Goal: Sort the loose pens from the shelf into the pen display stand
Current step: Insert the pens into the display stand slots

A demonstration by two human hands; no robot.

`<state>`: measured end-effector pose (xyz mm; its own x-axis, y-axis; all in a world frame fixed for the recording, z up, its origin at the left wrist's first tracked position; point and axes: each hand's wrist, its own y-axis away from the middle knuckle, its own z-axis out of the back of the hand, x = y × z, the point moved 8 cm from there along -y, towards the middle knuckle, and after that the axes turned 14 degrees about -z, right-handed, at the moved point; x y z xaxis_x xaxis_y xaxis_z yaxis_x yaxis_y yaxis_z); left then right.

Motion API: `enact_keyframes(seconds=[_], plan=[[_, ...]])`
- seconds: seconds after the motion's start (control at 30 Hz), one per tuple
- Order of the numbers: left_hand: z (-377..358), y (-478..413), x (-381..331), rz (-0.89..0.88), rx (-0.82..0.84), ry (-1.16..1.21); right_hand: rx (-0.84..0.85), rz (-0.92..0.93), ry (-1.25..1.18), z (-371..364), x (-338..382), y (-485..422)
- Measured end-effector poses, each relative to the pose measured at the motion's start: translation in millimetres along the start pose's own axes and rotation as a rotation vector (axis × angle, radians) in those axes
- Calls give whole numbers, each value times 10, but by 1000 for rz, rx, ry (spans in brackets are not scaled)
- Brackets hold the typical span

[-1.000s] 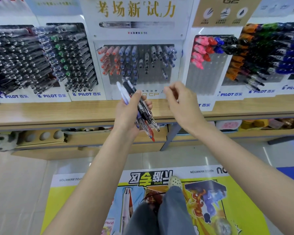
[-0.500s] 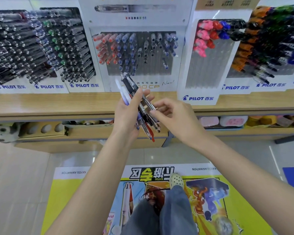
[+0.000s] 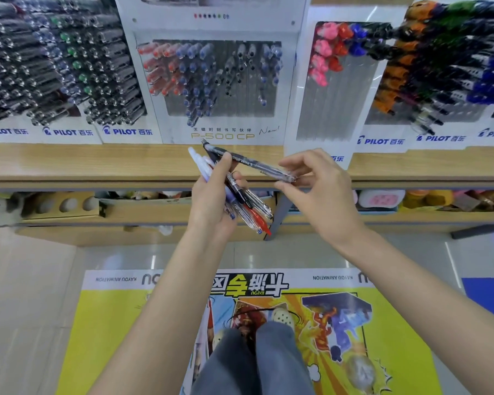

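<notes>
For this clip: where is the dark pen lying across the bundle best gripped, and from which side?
Its free right end, from the right: the dark pen slants clear of the bundle there, while its other end sits under the thumb of the left hand. The right hand pinches that end.

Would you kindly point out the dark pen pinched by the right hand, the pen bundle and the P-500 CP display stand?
dark pen (image 3: 251, 164): head view, middle of its barrel.
pen bundle (image 3: 253, 208): head view, clear lower barrels.
P-500 CP display stand (image 3: 223, 136): head view, its printed front panel.
</notes>
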<state>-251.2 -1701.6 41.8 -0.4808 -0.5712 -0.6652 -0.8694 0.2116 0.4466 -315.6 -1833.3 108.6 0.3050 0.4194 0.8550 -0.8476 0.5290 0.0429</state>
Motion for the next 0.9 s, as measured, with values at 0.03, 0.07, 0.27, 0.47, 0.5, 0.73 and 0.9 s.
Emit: enact_keyframes(seconds=[0.03, 0.07, 0.27, 0.47, 0.5, 0.73, 0.9], plan=[[-18, -2, 4, -19, 7, -18, 52, -51, -8, -3, -50, -17], [-37, -4, 4, -44, 23, -52, 111, -98, -12, -14, -98, -27], [-214, 51, 28, -189, 86, -297, 346, -247, -139, 16, -292, -61], [-398, 135, 162, -220, 50, -403, 377, -318, -101, 220, -525, -164], [-416, 149, 190, -216, 28, -397, 356, -316, -111, 281, -541, -174], [-499, 212, 450, -59, -89, -116, 173, -83, -146, 780, -249, -141], [-524, 295, 581, 42, -107, -25, 116, 30, -158, 849, -65, -119]])
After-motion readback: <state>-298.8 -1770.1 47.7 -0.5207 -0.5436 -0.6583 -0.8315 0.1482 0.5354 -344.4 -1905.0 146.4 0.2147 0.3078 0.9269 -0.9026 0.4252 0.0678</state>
